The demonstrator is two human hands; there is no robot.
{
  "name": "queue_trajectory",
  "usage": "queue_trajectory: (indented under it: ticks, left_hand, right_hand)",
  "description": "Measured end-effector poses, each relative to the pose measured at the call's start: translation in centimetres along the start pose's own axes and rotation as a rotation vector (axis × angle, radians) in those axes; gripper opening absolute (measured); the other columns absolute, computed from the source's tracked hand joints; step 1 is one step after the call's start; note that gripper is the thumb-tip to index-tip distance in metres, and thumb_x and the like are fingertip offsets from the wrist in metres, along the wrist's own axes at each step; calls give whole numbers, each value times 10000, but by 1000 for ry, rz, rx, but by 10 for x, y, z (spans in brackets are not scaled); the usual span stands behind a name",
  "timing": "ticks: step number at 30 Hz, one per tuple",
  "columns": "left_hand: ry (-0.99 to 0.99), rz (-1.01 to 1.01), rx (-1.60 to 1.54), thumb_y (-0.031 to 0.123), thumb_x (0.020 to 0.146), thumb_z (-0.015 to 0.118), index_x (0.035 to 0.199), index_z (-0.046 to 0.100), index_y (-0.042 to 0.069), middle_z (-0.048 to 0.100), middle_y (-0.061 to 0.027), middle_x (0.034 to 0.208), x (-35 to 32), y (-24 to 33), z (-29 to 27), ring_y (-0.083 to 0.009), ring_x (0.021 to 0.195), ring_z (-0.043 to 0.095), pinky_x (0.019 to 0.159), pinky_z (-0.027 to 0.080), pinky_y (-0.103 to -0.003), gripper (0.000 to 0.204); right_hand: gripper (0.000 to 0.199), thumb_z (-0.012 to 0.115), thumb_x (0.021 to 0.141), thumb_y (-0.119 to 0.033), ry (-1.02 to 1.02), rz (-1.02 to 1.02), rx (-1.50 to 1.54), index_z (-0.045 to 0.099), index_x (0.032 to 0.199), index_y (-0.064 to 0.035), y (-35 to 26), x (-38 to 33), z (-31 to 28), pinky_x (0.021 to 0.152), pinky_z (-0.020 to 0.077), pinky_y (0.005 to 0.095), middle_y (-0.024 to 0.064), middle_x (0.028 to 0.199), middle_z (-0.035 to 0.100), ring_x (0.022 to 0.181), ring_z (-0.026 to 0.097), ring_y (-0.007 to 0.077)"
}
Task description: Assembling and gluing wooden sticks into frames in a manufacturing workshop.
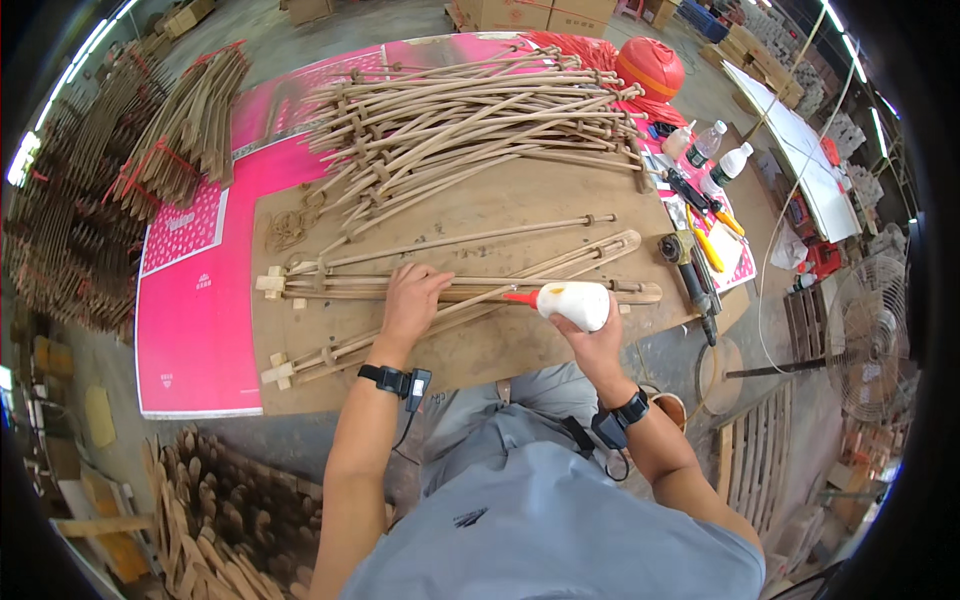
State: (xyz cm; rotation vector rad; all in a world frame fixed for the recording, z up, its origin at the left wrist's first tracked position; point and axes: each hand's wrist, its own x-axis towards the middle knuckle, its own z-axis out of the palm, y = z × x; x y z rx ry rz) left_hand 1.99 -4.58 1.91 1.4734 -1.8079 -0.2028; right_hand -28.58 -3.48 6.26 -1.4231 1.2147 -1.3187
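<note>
My right hand (598,350) is wrapped round a white squeeze bottle (575,304) with a red nozzle, tipped on its side so the nozzle points left. The nozzle tip is just above a long wooden rod assembly (350,288), which has a small block at its left end. My left hand (415,298) lies over this assembly with bent fingers, gripping its rods. A second wooden rod assembly (310,365) lies aslant, its block end near the front left and its rounded end at the right. Behind them lies a single wooden rod (480,235).
A big heap of wooden rods (440,120) covers the table's far side. At the right lie a power drill (685,270), orange-handled pliers (708,250) and plastic bottles (706,146). A red twine ball (650,70) sits at the back. Wooden slats (215,520) stand below left; a fan (870,340) stands right.
</note>
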Motion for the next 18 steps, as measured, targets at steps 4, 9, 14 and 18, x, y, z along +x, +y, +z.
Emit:
queue_trajectory:
  ticks: [4, 9, 14, 18]
  left_hand:
    - [33, -13, 17, 125, 884, 713, 997, 801, 113, 691, -59, 945, -3, -5, -3, -294, 965, 614, 902, 472, -414, 144]
    - [47, 20, -8, 99, 857, 692, 973, 786, 138, 688, -25, 934, 4, -1, 6, -274, 993, 619, 897, 464, -420, 154]
    - [25, 39, -80, 92, 799, 730, 1002, 779, 135, 696, -21, 973, 6, -10, 1, -282, 1010, 618, 920, 463, -434, 213]
    - [36, -21, -149, 202, 745, 822, 1257, 689, 140, 633, -120, 1340, -5, -22, 9, -296, 1290, 542, 1129, 393, -499, 533]
  right_hand:
    - [549, 887, 782, -64, -123, 65, 10, 557, 1218, -15, -22, 13, 4, 923, 558, 321, 91, 1171, 698, 1076, 683, 174]
    - [528, 845, 801, -30, -260, 91, 107, 550, 1238, -11, -45, 24, 21, 920, 558, 322, 94, 1173, 693, 1077, 681, 171]
    - [555, 843, 801, -28, -407, 55, 165, 520, 1252, -13, -60, 33, 77, 915, 558, 317, 103, 1176, 686, 1076, 678, 172]
    - [606, 870, 801, -70, -523, -137, 89, 486, 1269, -37, -61, 36, 130, 905, 559, 305, 98, 1214, 658, 1097, 663, 162]
